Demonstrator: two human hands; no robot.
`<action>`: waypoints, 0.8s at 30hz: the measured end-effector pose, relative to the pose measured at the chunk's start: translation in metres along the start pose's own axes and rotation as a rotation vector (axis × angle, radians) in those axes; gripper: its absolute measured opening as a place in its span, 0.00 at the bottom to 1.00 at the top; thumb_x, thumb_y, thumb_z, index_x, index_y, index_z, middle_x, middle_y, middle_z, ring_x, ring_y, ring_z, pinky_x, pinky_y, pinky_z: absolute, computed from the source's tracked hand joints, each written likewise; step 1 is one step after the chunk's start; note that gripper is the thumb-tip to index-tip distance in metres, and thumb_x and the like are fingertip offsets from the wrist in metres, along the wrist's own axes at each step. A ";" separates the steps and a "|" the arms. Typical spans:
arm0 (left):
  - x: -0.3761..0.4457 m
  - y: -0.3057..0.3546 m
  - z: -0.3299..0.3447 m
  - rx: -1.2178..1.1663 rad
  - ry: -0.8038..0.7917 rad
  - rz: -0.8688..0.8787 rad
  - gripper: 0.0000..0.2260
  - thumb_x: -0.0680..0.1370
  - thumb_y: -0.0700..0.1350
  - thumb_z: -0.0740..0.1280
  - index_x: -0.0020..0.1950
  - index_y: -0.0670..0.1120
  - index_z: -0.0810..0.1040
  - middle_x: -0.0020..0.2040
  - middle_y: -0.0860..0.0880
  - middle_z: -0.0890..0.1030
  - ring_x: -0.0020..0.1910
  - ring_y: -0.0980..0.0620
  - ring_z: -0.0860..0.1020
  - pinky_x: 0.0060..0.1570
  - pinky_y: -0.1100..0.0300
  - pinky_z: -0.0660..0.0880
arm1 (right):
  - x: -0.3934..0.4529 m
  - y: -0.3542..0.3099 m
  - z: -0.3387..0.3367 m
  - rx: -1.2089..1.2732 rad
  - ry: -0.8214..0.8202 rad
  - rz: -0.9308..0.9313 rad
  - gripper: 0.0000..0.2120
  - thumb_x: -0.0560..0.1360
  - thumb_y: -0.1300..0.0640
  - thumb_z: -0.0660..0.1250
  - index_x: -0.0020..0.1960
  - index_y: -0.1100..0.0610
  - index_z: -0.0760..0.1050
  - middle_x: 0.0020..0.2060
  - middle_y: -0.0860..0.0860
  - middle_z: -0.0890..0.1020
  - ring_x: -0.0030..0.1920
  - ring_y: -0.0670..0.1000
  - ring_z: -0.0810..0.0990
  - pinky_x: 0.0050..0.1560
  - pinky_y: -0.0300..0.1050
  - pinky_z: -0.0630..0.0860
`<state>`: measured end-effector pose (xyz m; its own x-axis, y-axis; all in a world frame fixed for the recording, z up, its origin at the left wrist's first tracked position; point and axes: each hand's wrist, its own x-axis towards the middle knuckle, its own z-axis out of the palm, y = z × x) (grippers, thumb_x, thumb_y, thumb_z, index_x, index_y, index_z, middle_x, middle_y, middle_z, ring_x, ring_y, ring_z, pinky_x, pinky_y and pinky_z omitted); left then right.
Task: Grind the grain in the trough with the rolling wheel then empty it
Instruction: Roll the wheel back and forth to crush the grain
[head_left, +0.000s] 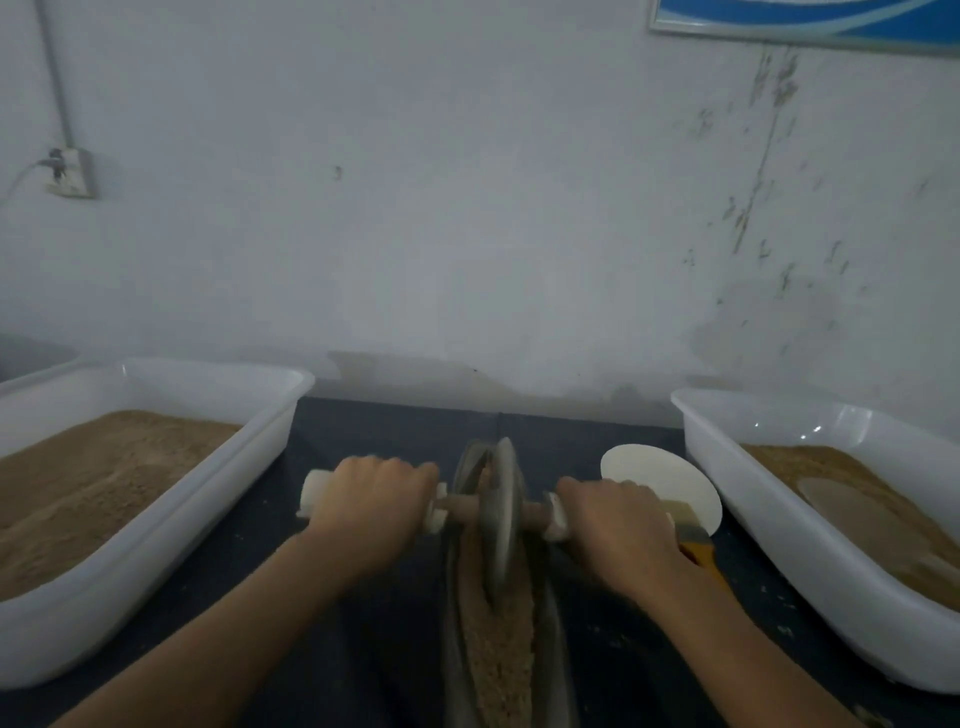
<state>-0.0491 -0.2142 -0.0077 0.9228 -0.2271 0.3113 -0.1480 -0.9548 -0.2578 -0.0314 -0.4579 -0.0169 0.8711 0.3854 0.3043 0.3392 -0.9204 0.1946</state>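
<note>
A narrow dark metal trough runs away from me down the middle of the dark table, filled with tan grain. A grey metal rolling wheel stands upright in the grain at the trough's far part, on a wooden axle with white-wrapped handles. My left hand grips the left handle and my right hand grips the right handle, both with fingers curled over the top.
A large white plastic tub of brown ground grain sits at the left. A second white tub with grain sits at the right. A white disc and a yellow-handled brush lie behind my right hand. A wall stands close behind.
</note>
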 end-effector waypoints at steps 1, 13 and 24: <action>0.010 -0.001 0.001 0.017 0.022 -0.014 0.09 0.73 0.50 0.67 0.49 0.54 0.67 0.47 0.51 0.79 0.45 0.48 0.78 0.38 0.55 0.64 | 0.009 0.001 0.002 -0.017 0.030 0.017 0.08 0.74 0.48 0.65 0.49 0.50 0.68 0.44 0.50 0.80 0.44 0.55 0.80 0.39 0.47 0.70; -0.088 0.011 -0.033 -0.196 -0.201 0.059 0.13 0.74 0.57 0.64 0.42 0.60 0.59 0.40 0.59 0.69 0.36 0.60 0.67 0.39 0.59 0.63 | -0.084 -0.017 -0.052 -0.044 0.121 -0.211 0.24 0.43 0.53 0.80 0.32 0.50 0.71 0.23 0.49 0.73 0.20 0.48 0.72 0.22 0.40 0.56; 0.015 -0.006 0.025 -0.102 0.065 -0.102 0.11 0.73 0.53 0.67 0.42 0.55 0.65 0.35 0.54 0.71 0.32 0.52 0.65 0.35 0.56 0.63 | 0.035 -0.007 -0.006 -0.193 0.119 -0.033 0.06 0.71 0.57 0.67 0.45 0.54 0.70 0.37 0.52 0.80 0.38 0.58 0.80 0.32 0.47 0.61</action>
<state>-0.0253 -0.2068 -0.0246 0.9104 -0.1367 0.3905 -0.0933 -0.9873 -0.1282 -0.0055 -0.4373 -0.0025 0.8090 0.4309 0.3999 0.2830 -0.8817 0.3774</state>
